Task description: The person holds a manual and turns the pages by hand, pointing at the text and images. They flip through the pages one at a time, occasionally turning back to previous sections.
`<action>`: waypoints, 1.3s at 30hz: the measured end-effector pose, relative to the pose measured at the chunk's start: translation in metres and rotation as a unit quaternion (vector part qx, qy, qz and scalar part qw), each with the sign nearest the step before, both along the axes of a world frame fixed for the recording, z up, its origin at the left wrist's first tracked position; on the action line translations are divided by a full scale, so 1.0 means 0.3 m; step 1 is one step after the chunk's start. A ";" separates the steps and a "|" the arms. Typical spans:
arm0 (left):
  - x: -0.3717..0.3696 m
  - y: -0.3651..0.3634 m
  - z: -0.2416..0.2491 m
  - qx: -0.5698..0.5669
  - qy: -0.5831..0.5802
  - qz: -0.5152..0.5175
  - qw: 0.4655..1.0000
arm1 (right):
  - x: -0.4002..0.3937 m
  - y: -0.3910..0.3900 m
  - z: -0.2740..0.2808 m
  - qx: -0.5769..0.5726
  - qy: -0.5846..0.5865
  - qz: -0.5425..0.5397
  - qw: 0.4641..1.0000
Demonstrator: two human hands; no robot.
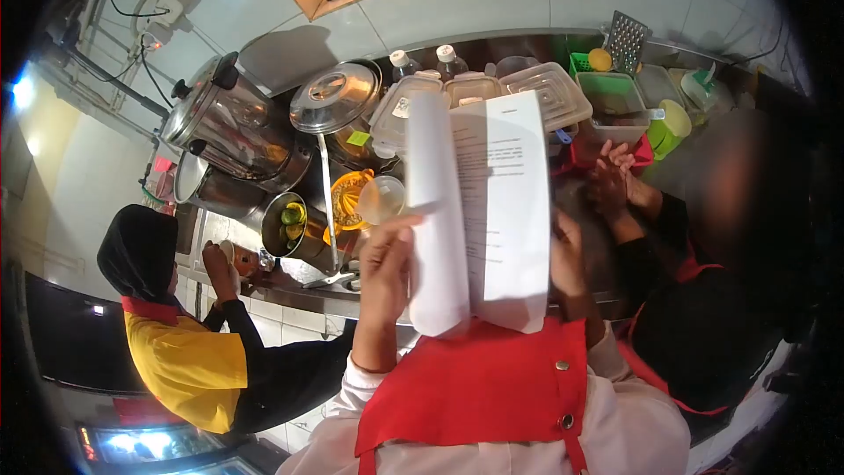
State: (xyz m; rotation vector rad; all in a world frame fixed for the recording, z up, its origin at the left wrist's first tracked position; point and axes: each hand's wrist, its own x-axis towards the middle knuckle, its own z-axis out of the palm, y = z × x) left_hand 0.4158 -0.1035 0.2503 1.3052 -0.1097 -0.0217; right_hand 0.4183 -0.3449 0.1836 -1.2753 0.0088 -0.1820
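A stack of printed white pages [505, 211] is held up in front of my red apron, with the left-side page [435, 229] curled over. My left hand [387, 259] grips the curled page at its left edge, thumb on the paper. At the right edge, my right hand [568, 255] holds the pages from the side, its fingers partly hidden behind them. Lines of text run down the right page, too small to read. Behind the top of the paper are clear lidded containers [549, 92].
A co-worker [180, 361] in a yellow top stands at the left; another person [703, 299] in dark clothes is at the right, hands together. Large steel pots [237, 123], an orange juicer [352, 198], a bowl of green fruit [286, 224] and a grater [627, 40] stand on the counter.
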 end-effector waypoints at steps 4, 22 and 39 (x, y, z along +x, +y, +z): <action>-0.045 -0.117 0.145 0.157 -0.056 -0.059 0.984 | -0.061 0.064 0.142 -0.220 -0.112 0.042 0.968; -0.087 0.012 0.170 0.224 -0.180 0.206 0.935 | -0.061 0.011 0.239 -0.207 -0.162 0.038 0.964; -0.019 0.180 -0.087 0.081 -0.115 0.284 0.949 | 0.091 -0.103 -0.112 -0.256 -0.088 -0.101 0.957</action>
